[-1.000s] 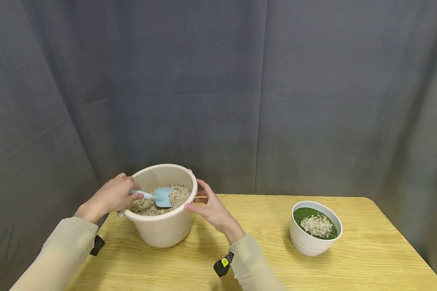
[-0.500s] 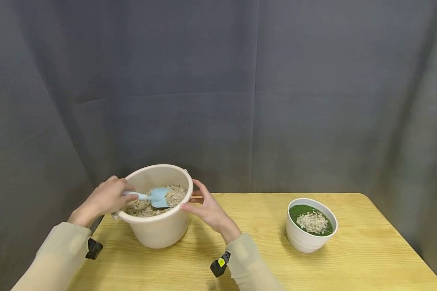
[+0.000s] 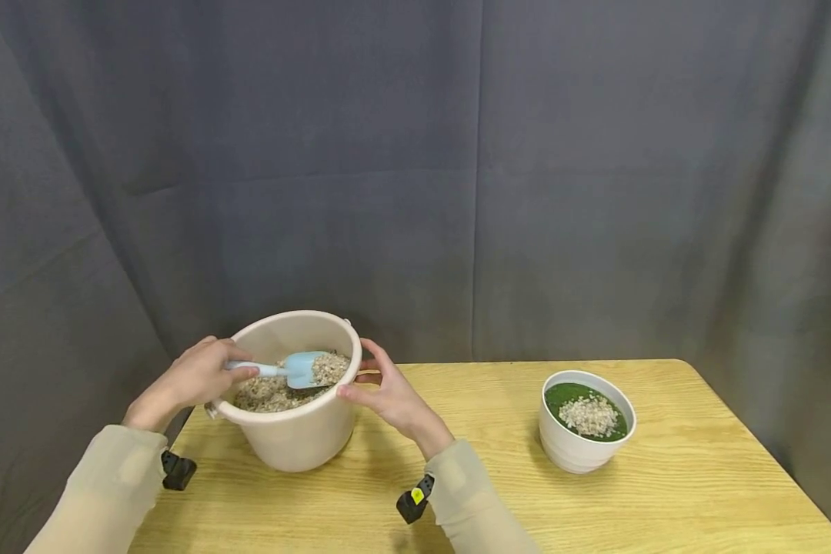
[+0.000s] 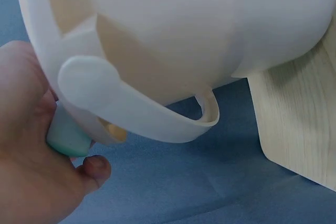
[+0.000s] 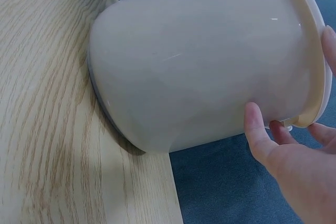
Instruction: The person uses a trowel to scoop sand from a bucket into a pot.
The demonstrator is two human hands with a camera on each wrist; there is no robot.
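Observation:
A cream bucket (image 3: 298,431) holding gravel (image 3: 263,394) stands at the table's left end. My left hand (image 3: 238,373) grips the handle of a light blue scoop (image 3: 303,369), whose blade carries gravel just above the fill. In the left wrist view the left hand (image 4: 26,145) holds the scoop handle (image 4: 65,137) beside the bucket (image 4: 210,24). My right hand (image 3: 381,392) holds the bucket's right side, thumb on the rim. The right wrist view shows the right hand (image 5: 283,156) with its thumb against the wall of the bucket (image 5: 199,66).
A white bowl (image 3: 575,454) of green material topped with gravel sits on the wooden table (image 3: 498,477) to the right. Grey curtain hangs behind and to the left. The bucket's carrying handle (image 4: 157,114) hangs down past the table (image 4: 299,124) edge.
The scoop blade has lifted a little out of the gravel with a load on it. The right hand stays on the bucket.

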